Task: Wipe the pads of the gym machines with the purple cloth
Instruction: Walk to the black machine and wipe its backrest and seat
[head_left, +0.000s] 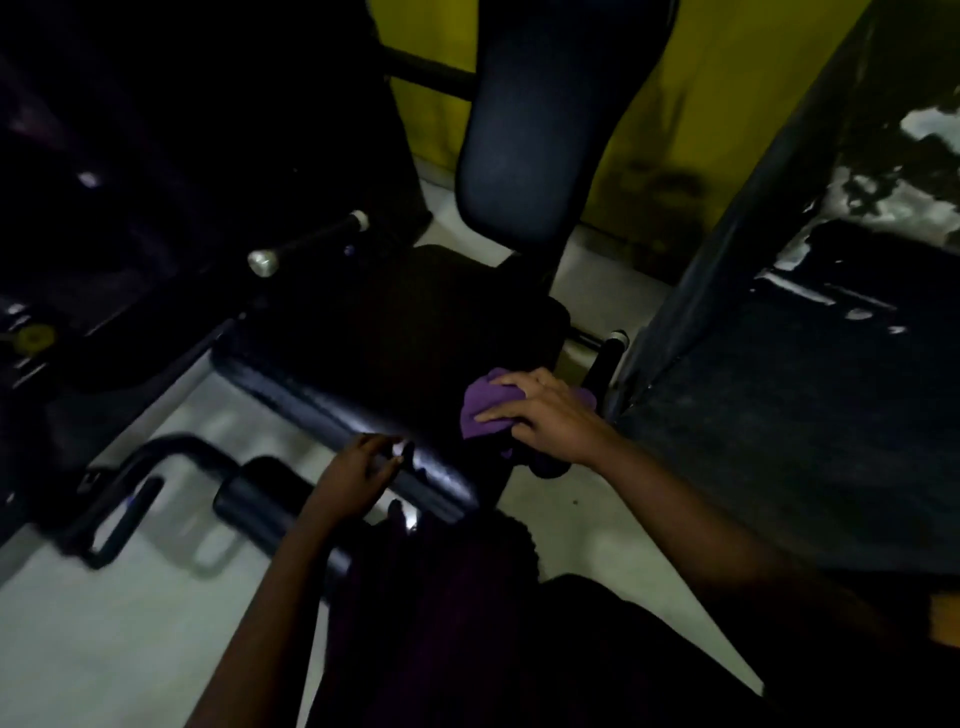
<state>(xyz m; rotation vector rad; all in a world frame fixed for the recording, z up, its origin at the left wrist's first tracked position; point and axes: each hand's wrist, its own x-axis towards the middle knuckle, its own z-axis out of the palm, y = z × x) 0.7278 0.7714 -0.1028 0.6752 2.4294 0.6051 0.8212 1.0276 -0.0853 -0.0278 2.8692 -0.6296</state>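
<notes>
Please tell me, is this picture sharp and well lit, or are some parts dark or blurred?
Head view: dim overall, the seat pad nearly black; the left hand and the bar beside it are smeared by motion; the right hand and cloth look sharper; glare lies on the seat pad's front edge and on the bench at right.

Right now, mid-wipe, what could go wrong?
1. The purple cloth is bunched under the right hand near the seat pad's right edge; it could slide off.
2. The light is dim, so missed patches on the dark pad may go unseen.
3. The left hand rests on the pad's front edge, in a leftward wipe's way.
</notes>
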